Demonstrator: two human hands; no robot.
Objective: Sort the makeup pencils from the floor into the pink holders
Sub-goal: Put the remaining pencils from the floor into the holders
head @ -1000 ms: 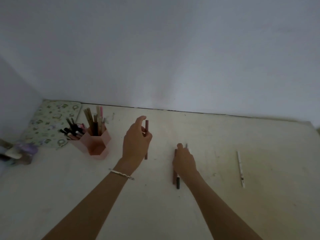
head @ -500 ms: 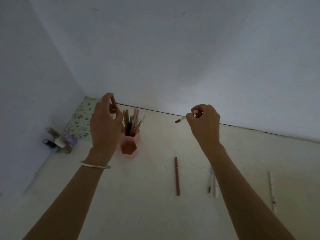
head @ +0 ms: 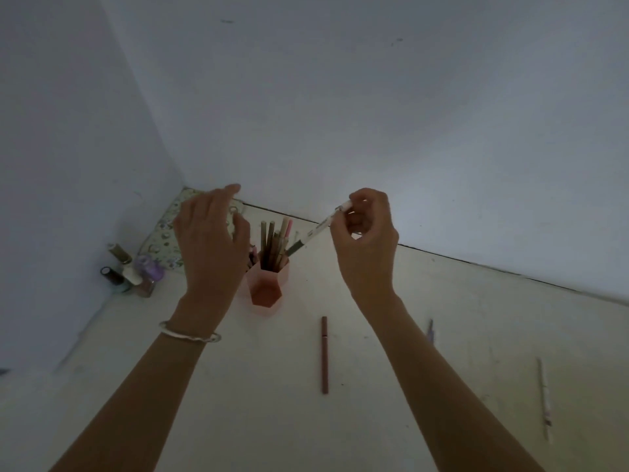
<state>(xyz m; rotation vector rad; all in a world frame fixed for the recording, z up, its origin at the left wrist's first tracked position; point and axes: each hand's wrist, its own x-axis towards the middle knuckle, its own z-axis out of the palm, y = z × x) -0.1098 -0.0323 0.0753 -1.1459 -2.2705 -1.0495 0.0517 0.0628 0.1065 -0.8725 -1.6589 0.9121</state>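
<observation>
A pink hexagonal holder [head: 268, 284] stands on the floor with several brown and pink pencils upright in it. My right hand [head: 366, 243] pinches a white pencil with a dark tip [head: 318, 229], tilted with its tip just over the holder's right rim. My left hand [head: 212, 240] hovers left of the holder with fingers spread and nothing in it; it hides a second holder behind it. A brown pencil [head: 324, 354] lies on the floor in front of the holder. A white pencil [head: 543, 393] lies at the far right, and another pencil [head: 431, 330] shows beside my right forearm.
Small bottles [head: 131, 272] are clustered in the left corner by the wall. A floral patterned pouch [head: 166, 233] lies behind them. Walls close the space at the left and back. A bracelet [head: 189, 335] circles my left wrist.
My left hand has let go of the brown pencil and opened beside the holder. My right hand has brought the white pencil left and down over the holder.
</observation>
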